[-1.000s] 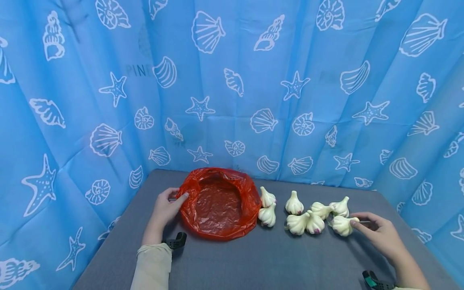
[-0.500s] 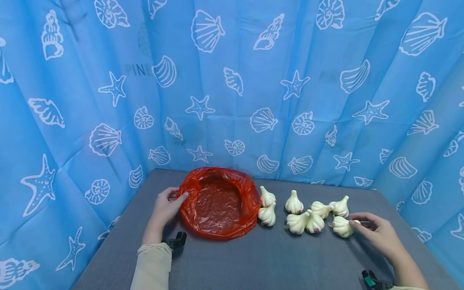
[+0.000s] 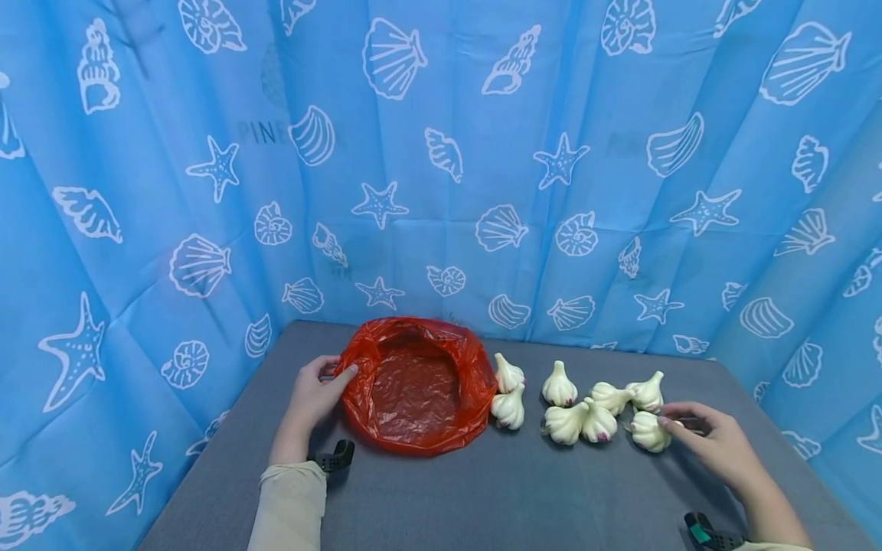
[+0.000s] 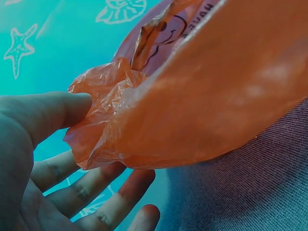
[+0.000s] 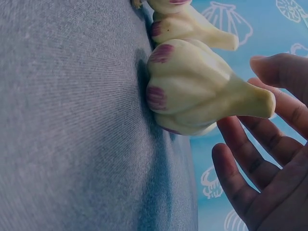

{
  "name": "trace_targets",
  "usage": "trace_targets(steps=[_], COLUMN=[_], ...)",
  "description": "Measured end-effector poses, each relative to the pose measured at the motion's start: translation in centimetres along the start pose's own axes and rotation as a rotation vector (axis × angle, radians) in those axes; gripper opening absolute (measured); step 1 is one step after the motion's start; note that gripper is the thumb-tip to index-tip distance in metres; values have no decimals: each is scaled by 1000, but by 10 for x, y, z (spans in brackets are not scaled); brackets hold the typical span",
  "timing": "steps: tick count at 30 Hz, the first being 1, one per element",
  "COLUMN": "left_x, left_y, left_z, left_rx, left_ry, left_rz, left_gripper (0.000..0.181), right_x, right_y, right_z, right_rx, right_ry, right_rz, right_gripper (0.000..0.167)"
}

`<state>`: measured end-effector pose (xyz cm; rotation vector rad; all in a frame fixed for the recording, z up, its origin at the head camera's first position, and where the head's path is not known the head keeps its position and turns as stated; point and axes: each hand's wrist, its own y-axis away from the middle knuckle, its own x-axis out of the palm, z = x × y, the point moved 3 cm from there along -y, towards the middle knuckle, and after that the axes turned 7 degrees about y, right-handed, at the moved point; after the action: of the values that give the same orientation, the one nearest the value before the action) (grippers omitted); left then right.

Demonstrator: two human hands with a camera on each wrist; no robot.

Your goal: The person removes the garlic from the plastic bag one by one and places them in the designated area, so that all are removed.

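Observation:
A red plastic bag (image 3: 358,413) stands on the grey table with its mouth spread wide, facing up. My left hand (image 3: 315,398) pinches the bag's left rim between thumb and fingers; the left wrist view shows the thumb (image 4: 72,108) on the crumpled film. At the right, my right hand (image 3: 717,448) is around the stem of the nearest garlic bulb (image 3: 648,432). In the right wrist view the thumb is apart from that garlic's stem, and the other fingers (image 5: 240,154) lie loosely behind it. This bulb rests on the table.
Several more garlic bulbs (image 3: 598,422) lie in a loose group left of my right hand. Two garlic bulbs (image 3: 508,409) sit against the bag's right side. A blue shell-patterned curtain (image 3: 441,191) hangs behind the table (image 3: 517,497) and along its sides.
My right hand has shifted slightly left, its thumb coming further over the garlic's stem. The left hand and the bag have stayed in place.

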<state>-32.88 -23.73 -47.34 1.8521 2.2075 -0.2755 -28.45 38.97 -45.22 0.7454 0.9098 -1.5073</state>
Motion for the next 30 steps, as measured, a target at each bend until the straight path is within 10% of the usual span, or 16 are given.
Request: trace_targets(steps=[30], left_x=[-9], left_y=[3], left_z=[-2], left_rx=[13], left_ry=[-7], left_rz=[4], left_gripper=[58], right_x=[0], right_y=[1], right_z=[19], right_rx=[-40], right_ry=[29], right_rz=[-135], right_gripper=[37])
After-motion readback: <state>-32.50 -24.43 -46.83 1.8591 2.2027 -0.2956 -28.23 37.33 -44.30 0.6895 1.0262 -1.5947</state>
